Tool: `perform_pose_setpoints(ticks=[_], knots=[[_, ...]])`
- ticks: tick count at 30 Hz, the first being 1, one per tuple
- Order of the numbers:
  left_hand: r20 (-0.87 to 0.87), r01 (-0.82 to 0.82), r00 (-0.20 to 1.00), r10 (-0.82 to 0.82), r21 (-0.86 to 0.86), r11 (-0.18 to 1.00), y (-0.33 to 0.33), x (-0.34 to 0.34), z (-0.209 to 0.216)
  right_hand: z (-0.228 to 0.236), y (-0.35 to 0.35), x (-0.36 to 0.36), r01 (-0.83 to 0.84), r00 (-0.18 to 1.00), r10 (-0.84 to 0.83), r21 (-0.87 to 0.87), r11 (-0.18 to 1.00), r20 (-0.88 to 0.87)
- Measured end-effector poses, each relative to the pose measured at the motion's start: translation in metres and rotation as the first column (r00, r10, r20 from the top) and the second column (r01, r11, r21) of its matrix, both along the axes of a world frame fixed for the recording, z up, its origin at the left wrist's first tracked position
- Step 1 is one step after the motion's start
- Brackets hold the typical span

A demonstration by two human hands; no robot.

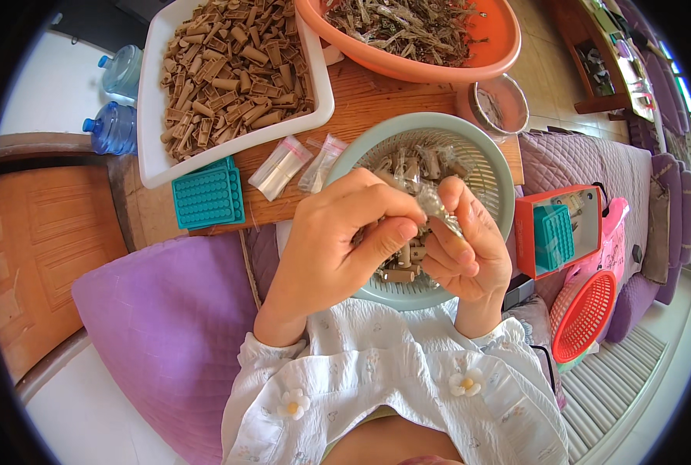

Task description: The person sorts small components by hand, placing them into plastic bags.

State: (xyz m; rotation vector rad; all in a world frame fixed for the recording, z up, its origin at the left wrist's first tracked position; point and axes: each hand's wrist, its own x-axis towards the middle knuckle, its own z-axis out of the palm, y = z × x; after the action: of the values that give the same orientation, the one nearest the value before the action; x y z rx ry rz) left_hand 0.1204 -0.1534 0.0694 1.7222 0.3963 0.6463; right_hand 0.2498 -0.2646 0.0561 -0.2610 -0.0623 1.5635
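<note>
Left hand (322,236) and right hand (475,252): each grip narrow, pinching a clear bag (436,207) above the green colander (438,119). The colander overlaps the worktop's (384,101) near edge and contains tan parts (396,276).

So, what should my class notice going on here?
The person's left hand and right hand pinch a small clear packet above a pale green basket of brownish pieces, some in clear wrapping. Beyond, a white tray is full of loose brown pieces, and an orange basin holds what looks like crumpled clear plastic.
</note>
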Motion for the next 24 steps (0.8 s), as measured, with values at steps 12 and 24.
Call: perform_pose_setpoints(ticks=[12, 24], knots=[[0.057, -0.085, 0.995, 0.078, 0.133, 0.987, -0.015, -0.003, 0.002, 0.006, -0.001, -0.01, 0.135, 0.957, -0.144, 0.05, 0.99, 0.253], [0.075, -0.253, 0.965, 0.25, 0.028, 0.967, -0.007, -0.015, 0.004, 0.004, -0.004, -0.006, 0.16, 0.949, -0.162, 0.033, 0.987, 0.271]])
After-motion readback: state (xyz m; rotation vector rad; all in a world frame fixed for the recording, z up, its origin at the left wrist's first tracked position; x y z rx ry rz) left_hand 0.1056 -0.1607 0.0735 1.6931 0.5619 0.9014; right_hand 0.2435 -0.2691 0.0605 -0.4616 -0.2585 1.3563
